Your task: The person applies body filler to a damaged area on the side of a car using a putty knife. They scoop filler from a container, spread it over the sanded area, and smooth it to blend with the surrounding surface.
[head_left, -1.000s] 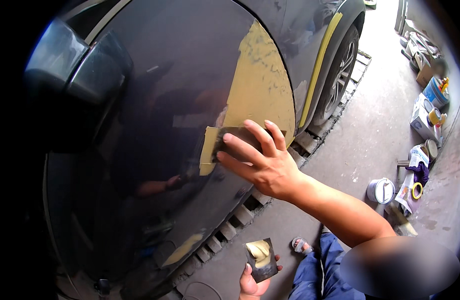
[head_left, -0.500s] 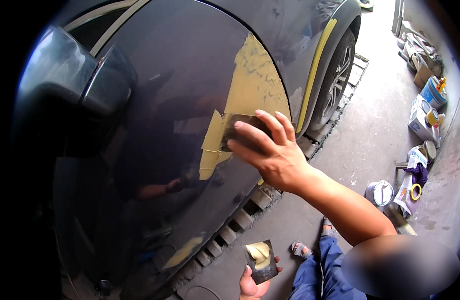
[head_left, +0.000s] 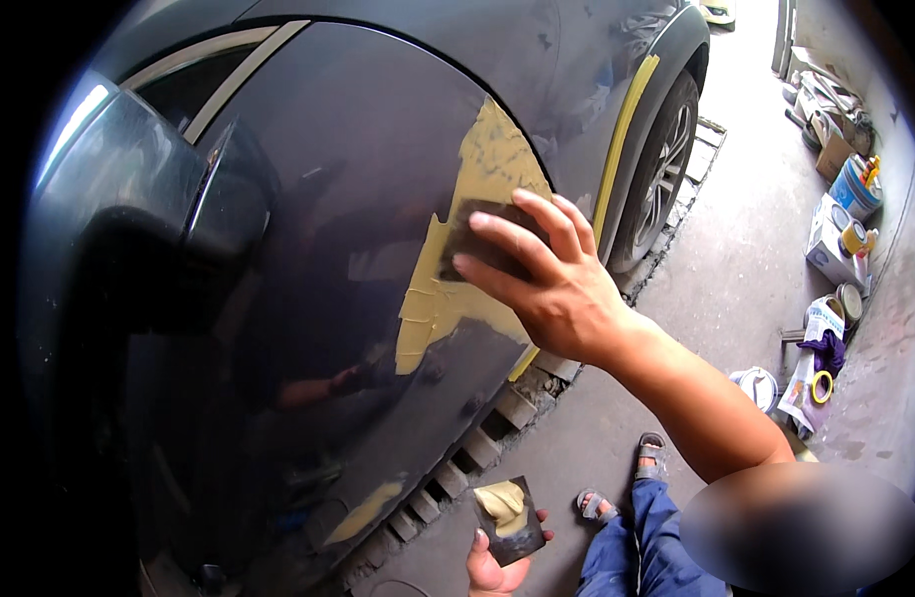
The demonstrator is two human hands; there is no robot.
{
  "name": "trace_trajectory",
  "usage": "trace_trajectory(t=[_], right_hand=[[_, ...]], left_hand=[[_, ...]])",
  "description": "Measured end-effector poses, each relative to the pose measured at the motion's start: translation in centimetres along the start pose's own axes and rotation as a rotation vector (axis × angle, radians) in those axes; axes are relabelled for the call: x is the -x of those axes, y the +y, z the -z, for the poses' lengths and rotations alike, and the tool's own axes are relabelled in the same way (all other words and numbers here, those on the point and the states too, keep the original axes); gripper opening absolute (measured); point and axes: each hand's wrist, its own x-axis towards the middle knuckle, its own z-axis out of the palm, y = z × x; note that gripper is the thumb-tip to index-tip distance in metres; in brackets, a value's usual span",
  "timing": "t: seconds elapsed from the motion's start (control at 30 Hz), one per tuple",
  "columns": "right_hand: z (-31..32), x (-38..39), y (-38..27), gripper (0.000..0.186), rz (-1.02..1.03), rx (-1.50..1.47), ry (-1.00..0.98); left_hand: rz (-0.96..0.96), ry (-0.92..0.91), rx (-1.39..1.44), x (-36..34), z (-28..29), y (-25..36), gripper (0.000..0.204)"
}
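Note:
My right hand (head_left: 552, 269) presses a thin dark spreader (head_left: 467, 244) against the dark car door, fingertips lying over its face. Pale yellow body filler (head_left: 492, 149) covers a tall patch along the door's rear edge. Beneath the spreader the filler is smooth, with ridged edges at the left; above, dark streaks show through it. Low in view, my left hand (head_left: 492, 572) grips a dark square plate (head_left: 522, 542) from below, thumb on one side and fingertips on the other. A mound of yellow filler (head_left: 504, 505) sits on that plate.
A door mirror (head_left: 169, 169) juts out at the left. Yellow tape (head_left: 625, 144) edges the wheel arch above the rear wheel (head_left: 661, 179). Another filler patch (head_left: 365, 512) is low on the door. Cans, a white box (head_left: 833, 239) and a tape roll (head_left: 823, 387) line the right wall.
My right hand and the spreader have moved up the filler patch, uncovering smooth filler below. My left hand keeps hold of the plate. The view has shifted slightly.

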Motion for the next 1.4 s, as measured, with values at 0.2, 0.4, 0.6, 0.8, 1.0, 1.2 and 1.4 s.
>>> trace_trajectory(t=[0.2, 0.4, 0.6, 0.8, 1.0, 1.2, 1.4], right_hand=[[0.2, -2.2, 1.3, 0.048, 0.026, 0.034, 0.038], [2.0, -1.7, 1.3, 0.049, -0.013, 0.002, -0.009], [1.7, -2.3, 3.2, 0.047, -0.009, 0.032, -0.026], [5.3, 3.2, 0.8, 0.056, -0.1, -0.599, -0.043], [6.4, 5.8, 0.5, 0.039, -0.133, -1.198, -0.485], [8.9, 4.8, -0.2, 0.043, -0.171, -0.619, -0.098], [8.4, 4.3, -4.2, 0.04, -0.05, -0.429, -0.228]], left_hand=[[0.0, -0.026, -0.01, -0.9, -0.6, 0.1, 0.073], [0.004, -0.041, -0.01, -1.1, -2.4, 0.9, 0.076], [0.012, -0.144, 0.033, -3.0, -3.7, 3.2, 0.08], [0.179, -0.476, 0.315, -6.0, -5.1, 6.3, 0.075], [0.223, -0.674, 0.291, -8.6, -10.0, 7.8, 0.073], [-0.164, -0.33, -0.096, -9.4, -14.4, 9.0, 0.078], [-0.384, -0.269, -0.195, -10.2, -15.8, 8.1, 0.07]])
